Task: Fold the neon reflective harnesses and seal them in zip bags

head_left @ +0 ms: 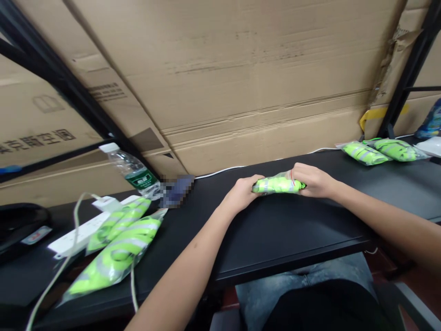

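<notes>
Reflective safety vest (278,185), fluorescent green with silver bands, is rolled into a tight bundle inside clear plastic film. We find it held between the person's two hands, above the far half of a black table (292,239). We cannot tell whether the bundle touches the tabletop. A thin red line crosses the film near its right end; it is too small for us to identify.

The left hand (241,193) grips the bundle's left end, with its fingers (251,180) pressed together and curled over the top. The right hand (313,180) grips the right end in the same manner, its fingers (299,172) closed together over the film. Neither hand shows a pinch or spread fingers. The thumbs are out of our view, so we cannot tell how they bear on the bundle.

To the right on the table we record two bagged vests (363,153), lying side by side and well apart from the hands. To the left, two more bagged vests (117,250) lie against a white power strip (77,236). A clear water bottle (132,170) with a green label lies tilted just beyond them, beside a pixelated object (175,191) that we cannot identify. A white cable (220,171) runs along the far table edge. Large cardboard cartons (241,78) stand behind the table, and the person's jeans (303,285) show below its near edge.
</notes>
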Action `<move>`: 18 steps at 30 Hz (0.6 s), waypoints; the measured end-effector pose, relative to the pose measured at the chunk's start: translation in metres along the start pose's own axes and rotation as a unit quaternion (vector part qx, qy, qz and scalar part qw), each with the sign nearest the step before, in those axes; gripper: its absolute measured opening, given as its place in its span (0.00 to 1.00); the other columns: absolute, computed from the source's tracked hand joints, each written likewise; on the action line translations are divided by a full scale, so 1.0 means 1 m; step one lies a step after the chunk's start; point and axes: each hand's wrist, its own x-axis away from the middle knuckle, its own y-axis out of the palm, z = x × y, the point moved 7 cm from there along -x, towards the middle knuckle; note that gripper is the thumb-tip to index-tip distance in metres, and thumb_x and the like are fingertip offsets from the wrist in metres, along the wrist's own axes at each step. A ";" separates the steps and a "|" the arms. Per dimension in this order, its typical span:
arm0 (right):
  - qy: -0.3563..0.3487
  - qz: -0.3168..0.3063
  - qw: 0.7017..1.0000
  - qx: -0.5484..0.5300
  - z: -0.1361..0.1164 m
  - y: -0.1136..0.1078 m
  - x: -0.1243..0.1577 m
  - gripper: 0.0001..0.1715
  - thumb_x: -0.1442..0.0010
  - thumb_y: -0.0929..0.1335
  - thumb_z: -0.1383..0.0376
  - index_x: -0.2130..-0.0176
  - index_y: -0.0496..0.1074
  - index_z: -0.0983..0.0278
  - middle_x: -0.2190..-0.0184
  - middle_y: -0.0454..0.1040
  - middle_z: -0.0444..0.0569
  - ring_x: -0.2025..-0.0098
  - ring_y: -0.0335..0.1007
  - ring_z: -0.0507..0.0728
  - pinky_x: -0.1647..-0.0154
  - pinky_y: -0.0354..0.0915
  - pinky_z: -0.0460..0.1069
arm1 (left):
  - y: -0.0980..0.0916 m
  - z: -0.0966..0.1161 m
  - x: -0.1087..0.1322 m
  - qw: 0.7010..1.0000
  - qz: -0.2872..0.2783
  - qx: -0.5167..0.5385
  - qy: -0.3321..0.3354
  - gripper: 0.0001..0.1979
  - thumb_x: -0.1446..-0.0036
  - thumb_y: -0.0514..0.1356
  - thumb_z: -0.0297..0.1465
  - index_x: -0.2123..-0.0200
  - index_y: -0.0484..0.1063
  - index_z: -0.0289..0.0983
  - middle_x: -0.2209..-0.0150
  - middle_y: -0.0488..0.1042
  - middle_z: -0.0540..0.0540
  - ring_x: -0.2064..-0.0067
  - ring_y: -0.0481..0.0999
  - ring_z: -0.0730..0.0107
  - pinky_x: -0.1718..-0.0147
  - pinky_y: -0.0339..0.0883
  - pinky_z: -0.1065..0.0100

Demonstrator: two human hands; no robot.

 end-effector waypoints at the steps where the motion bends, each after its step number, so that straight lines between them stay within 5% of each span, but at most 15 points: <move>1: -0.006 0.003 1.000 0.001 -0.001 -0.001 0.000 0.07 0.41 0.63 0.72 0.67 0.64 0.59 0.69 0.69 0.50 0.67 0.60 0.58 0.69 0.60 0.52 | 0.001 0.000 -0.001 1.000 -0.001 0.000 -0.003 0.17 0.45 0.65 0.29 0.51 0.75 0.43 0.57 0.82 0.49 0.58 0.81 0.65 0.59 0.71 0.67; 5: -0.026 -0.003 1.000 0.010 -0.003 -0.002 -0.001 0.07 0.40 0.63 0.71 0.62 0.67 0.60 0.65 0.72 0.53 0.64 0.64 0.60 0.66 0.64 0.53 | -0.002 -0.010 -0.003 1.000 0.000 -0.007 -0.021 0.13 0.45 0.66 0.31 0.55 0.77 0.43 0.62 0.82 0.49 0.62 0.81 0.65 0.63 0.70 0.68; 9: -0.025 -0.013 0.999 0.039 0.006 -0.013 0.008 0.12 0.39 0.63 0.72 0.55 0.68 0.62 0.60 0.75 0.56 0.61 0.66 0.61 0.62 0.66 0.55 | -0.027 -0.045 0.005 0.996 0.040 -0.026 -0.076 0.05 0.44 0.63 0.31 0.64 0.80 0.42 0.69 0.80 0.49 0.67 0.78 0.65 0.66 0.67 0.68; 14: 0.027 -0.053 0.996 0.059 0.030 -0.016 0.021 0.11 0.38 0.64 0.72 0.56 0.69 0.62 0.61 0.74 0.55 0.61 0.66 0.61 0.62 0.66 0.56 | -0.071 -0.087 0.027 0.970 0.164 -0.031 -0.179 0.04 0.50 0.65 0.31 0.74 0.78 0.38 0.76 0.77 0.47 0.69 0.76 0.61 0.66 0.65 0.65; 18: -0.006 -0.120 0.990 0.070 0.025 0.005 0.020 0.11 0.40 0.63 0.74 0.59 0.70 0.64 0.61 0.74 0.57 0.59 0.65 0.62 0.61 0.67 0.55 | -0.078 -0.097 0.033 0.928 0.275 0.018 -0.250 0.09 0.51 0.64 0.35 0.77 0.76 0.36 0.77 0.76 0.45 0.68 0.78 0.56 0.67 0.66 0.64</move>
